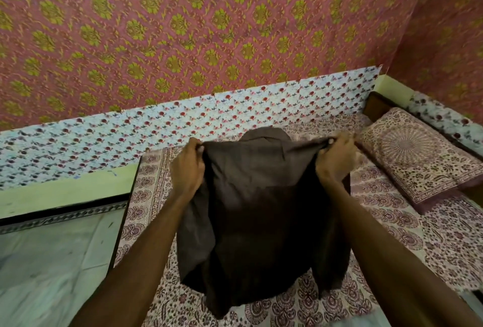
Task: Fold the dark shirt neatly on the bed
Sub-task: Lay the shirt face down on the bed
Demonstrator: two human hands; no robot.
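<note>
The dark brown shirt [261, 216] hangs in the air above the bed [407, 232], held up by its two shoulders. My left hand [187, 167] grips the left shoulder and my right hand [335, 160] grips the right one. The collar sticks up between my hands. The body of the shirt droops down toward me with its sleeves folded in behind, and its lower hem reaches the patterned sheet. The shirt hides the part of the bed behind it.
A pillow [415, 154] in matching maroon print lies at the right end of the bed. Floral-papered walls [235, 114] close the bed's far side and right end. The bed's dark left edge [125, 211] drops to a pale tiled floor [52, 253].
</note>
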